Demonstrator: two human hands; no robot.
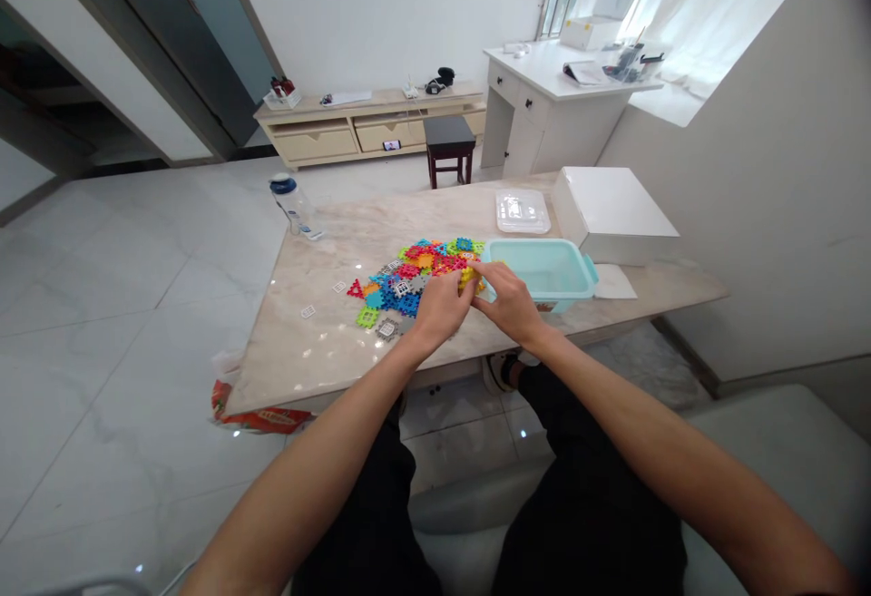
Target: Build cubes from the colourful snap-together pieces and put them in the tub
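Both hands meet over the table's front half, pinching a small yellow interlocking building piece [467, 277] between them. My left hand [441, 307] has its fingers closed on the piece's near side. From the right, my right hand [507, 299] grips it with thumb and forefinger. The fingers hide much of the yellow piece, so its full shape cannot be told. Just behind and left of my hands lies a heap of colourful interlocking plastic pieces [391, 290] in blue, red, green, orange and grey. A light teal plastic bin [591, 277] stands right beside my right hand.
On the marble-patterned table [286, 333] are a water bottle [298, 208] at the left, a clear plastic lid [523, 211] and a white box [616, 206] behind the bin. Small white pieces [308, 311] lie left of the heap. A dark stool [449, 135] stands beyond the table.
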